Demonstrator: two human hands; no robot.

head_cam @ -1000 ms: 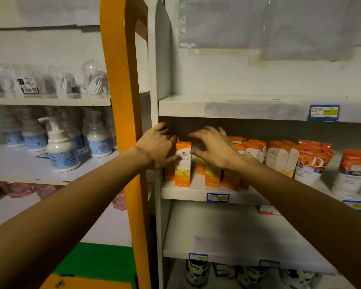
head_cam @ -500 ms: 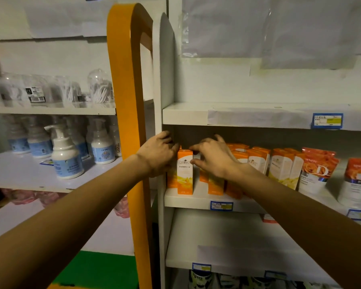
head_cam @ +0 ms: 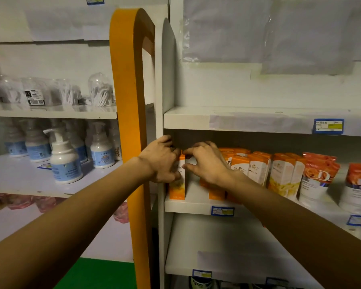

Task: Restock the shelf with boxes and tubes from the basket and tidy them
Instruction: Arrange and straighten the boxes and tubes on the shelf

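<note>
We hold one orange box (head_cam: 178, 182) with our left hand (head_cam: 161, 163) and right hand (head_cam: 206, 163), fingers curled round it, mid-frame on the shelf (head_cam: 188, 206)

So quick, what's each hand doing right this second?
Left hand: fingers curled round the tall orange and white cardboard box at the shelf's left end, holding it.
Right hand: pinching that same box's top edge.
</note>
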